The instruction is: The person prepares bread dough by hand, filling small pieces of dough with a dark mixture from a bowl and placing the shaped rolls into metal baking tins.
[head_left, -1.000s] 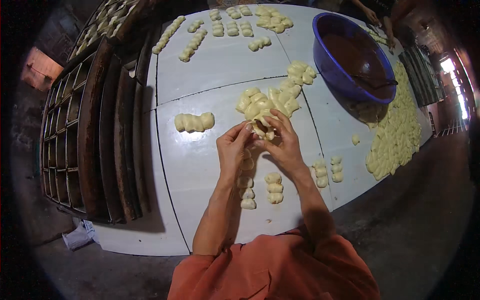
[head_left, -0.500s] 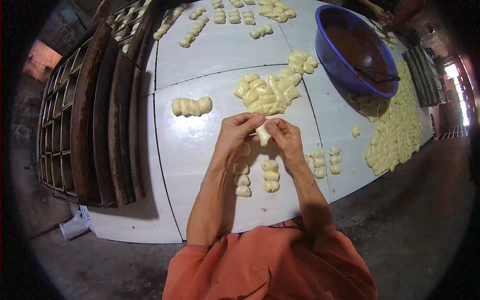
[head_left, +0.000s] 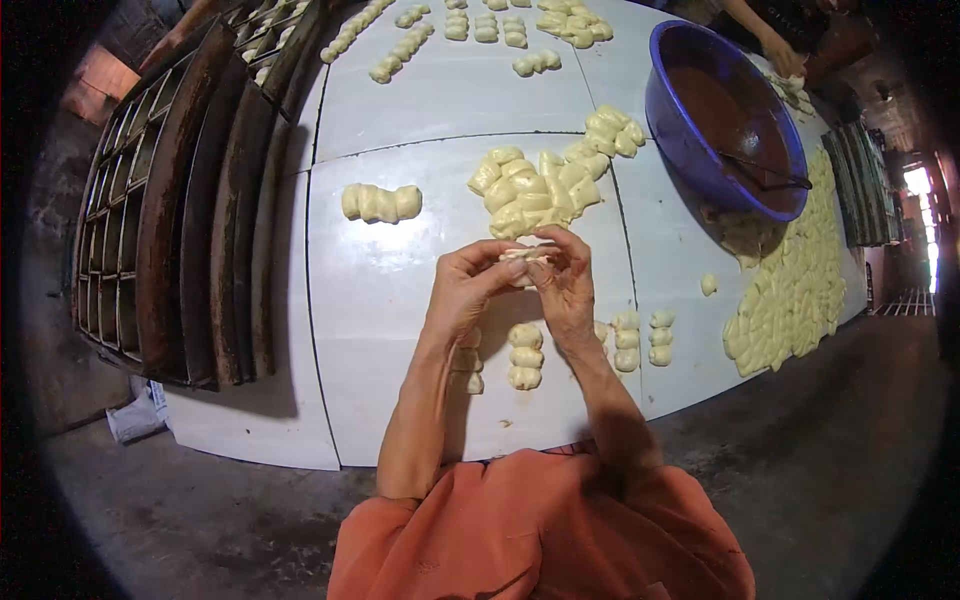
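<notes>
Over the middle of the white table (head_left: 400,290), my left hand (head_left: 470,285) and my right hand (head_left: 567,290) meet with bent fingers around a small piece of pale dough (head_left: 525,255). Both thumbs press on it, and the fingers partly cover it. Just beyond my hands lies a heap of yellowish dough pieces (head_left: 530,190). Nearer me, short rows of joined dough balls sit on the table: one row (head_left: 526,357) between my forearms, another (head_left: 466,362) partly behind my left arm, and two more, a row (head_left: 626,340) and its neighbour (head_left: 661,338), right of my right arm.
A purple basin (head_left: 668,120) of brown filling (head_left: 720,105) holds a dark-handled utensil. Flattened dough pieces (head_left: 790,300) cover the table's right side. Rusty compartmented trays (head_left: 190,220) stand at left. A lone dough row (head_left: 382,203) lies nearby. Another person's hand (head_left: 784,55) works beyond the basin.
The dough piece hung down from my fingertips; now it is folded and pressed between them. My right fingers have lifted and spread over it. The other person's hand beyond the basin shows more.
</notes>
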A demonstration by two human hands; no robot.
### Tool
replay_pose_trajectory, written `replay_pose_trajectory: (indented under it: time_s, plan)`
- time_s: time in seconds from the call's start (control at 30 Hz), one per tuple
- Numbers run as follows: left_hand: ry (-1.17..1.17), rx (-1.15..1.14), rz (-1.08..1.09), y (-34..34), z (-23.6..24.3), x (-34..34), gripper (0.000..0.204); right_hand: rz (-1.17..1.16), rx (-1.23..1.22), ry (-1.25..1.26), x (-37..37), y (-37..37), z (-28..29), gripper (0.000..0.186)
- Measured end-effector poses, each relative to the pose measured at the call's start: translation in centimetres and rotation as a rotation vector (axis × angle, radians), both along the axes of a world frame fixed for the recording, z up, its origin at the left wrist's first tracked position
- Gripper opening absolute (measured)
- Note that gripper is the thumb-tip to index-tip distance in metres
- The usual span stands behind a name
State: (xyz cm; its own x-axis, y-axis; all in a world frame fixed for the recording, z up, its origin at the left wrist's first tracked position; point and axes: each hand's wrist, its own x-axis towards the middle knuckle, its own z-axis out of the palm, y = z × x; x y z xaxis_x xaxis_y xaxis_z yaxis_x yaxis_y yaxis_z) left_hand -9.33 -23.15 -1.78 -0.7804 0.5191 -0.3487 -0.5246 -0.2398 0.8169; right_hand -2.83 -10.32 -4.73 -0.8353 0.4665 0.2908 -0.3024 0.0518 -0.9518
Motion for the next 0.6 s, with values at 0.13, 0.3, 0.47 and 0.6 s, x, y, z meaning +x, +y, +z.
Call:
replay_pose_trajectory:
  time_s: [0.13, 0.3, 0.47, 0.6]
  plan:
    - [0.013, -0.05, -0.028, 0.4, -0.2, 1.0, 0.023, -0.082, 0.34, -0.03, 0.4, 1.0, -0.3, 0.013]
    - [-0.05, 0.066, 0.031, 1.6, -0.2, 2.6, 0.032, -0.206, 0.408, -0.051, 0.0, 1.7, -0.8, 0.024]
    - [0.063, -0.122, 0.058, 1.1, -1.2, 3.1, 0.024, -0.046, 0.225, -0.324, 0.6, 1.6, -0.1, 0.034]
    - [-0.074, -0.068, 0.181, 0.6, -2.0, 4.1, 0.015, 0.11, 0.052, -0.438, 2.9, 2.0, 0.8, 0.02]
